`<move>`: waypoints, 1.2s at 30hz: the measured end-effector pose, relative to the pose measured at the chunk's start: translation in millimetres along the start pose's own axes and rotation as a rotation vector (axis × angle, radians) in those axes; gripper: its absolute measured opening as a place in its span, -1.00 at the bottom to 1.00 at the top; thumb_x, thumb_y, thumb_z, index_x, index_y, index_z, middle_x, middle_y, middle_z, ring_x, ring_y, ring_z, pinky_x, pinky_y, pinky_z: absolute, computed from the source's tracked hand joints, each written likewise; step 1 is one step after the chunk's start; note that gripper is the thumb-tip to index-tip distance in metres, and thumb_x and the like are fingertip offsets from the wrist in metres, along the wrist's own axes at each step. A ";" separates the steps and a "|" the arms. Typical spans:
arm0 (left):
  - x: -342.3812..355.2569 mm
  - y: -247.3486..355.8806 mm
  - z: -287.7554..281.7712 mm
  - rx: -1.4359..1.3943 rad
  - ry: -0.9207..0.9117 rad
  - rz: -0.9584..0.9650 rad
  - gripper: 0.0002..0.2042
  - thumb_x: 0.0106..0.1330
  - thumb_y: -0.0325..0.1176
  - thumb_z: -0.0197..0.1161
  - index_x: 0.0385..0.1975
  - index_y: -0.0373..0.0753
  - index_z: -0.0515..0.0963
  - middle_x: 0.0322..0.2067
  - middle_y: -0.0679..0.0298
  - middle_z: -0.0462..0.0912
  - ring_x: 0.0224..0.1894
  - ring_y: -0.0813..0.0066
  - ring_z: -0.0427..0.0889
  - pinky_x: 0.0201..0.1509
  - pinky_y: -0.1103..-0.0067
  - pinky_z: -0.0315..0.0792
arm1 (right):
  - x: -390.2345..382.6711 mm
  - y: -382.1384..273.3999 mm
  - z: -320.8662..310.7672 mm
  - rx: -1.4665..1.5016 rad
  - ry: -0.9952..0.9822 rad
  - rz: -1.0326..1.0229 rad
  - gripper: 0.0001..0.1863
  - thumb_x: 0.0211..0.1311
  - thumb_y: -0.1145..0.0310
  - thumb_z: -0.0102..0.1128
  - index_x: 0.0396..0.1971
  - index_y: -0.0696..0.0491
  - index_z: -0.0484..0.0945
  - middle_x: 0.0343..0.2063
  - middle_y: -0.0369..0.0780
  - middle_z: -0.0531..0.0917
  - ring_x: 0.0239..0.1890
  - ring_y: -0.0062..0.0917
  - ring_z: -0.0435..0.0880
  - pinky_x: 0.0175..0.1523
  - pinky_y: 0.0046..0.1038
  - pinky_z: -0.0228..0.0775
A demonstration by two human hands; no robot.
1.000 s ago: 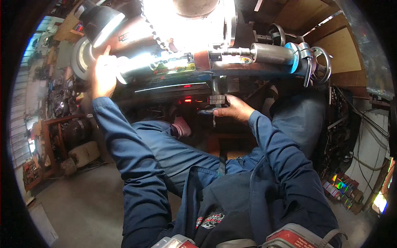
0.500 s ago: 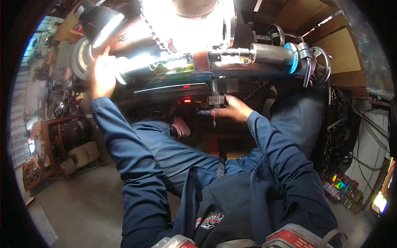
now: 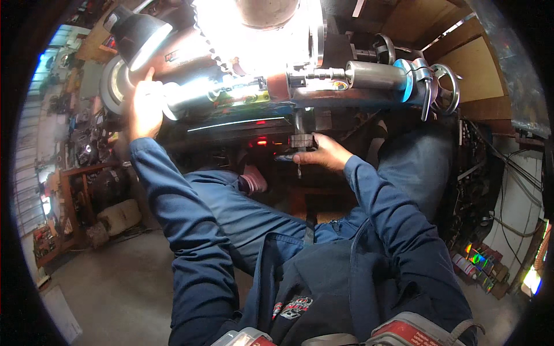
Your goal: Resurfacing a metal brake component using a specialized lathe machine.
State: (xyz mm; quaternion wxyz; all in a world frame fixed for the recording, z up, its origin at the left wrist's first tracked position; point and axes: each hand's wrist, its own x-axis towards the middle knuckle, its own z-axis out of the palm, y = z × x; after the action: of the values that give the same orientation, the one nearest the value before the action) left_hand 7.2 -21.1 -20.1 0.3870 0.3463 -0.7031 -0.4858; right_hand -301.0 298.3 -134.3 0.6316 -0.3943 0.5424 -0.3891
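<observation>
Seen slightly further left than half a second ago: the brown block (image 3: pixel 278 86) midway along the slender metal shaft (image 3: pixel 325 74), and the grey cylinder (image 3: pixel 376 76) at its right end, near the handwheel (image 3: pixel 457 95). Possibly just a small change of viewpoint, with no clear travel along the bed (image 3: pixel 358 97). Below it, at almost the same spot as before, the right hand (image 3: pixel 326 153), clasped around the ridged metal knob (image 3: pixel 301 140), thumb beside the dark lever (image 3: pixel 284 157). At far left, just beside the bright cylinder (image 3: pixel 190 97), the left hand (image 3: pixel 146 109), index finger pointing up toward the lamp (image 3: pixel 133 34); too overlit there, so cannot tell whether gripping or merely resting. For the work in hand, apparently a steady hold: no fresh grip, no release, shaft in place between both cylinders.
</observation>
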 end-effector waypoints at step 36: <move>-9.8 54.1 46.2 0.769 0.341 -0.048 -0.77 0.23 -0.21 0.23 -0.34 -0.25 0.61 -0.43 0.06 0.69 -0.36 0.17 0.71 -0.26 0.36 0.53 | -98.0 -52.9 -162.1 -1.156 1.512 -0.624 -0.50 0.45 0.29 -0.24 0.26 0.29 0.11 0.15 0.20 0.32 0.19 0.09 0.36 0.23 -0.11 0.25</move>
State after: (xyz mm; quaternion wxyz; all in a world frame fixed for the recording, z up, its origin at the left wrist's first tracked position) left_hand -35.0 22.1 18.7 0.3291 0.5570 -0.7509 -0.1327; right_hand -475.8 355.7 -64.9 -0.2980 -0.4146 0.7797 -0.3625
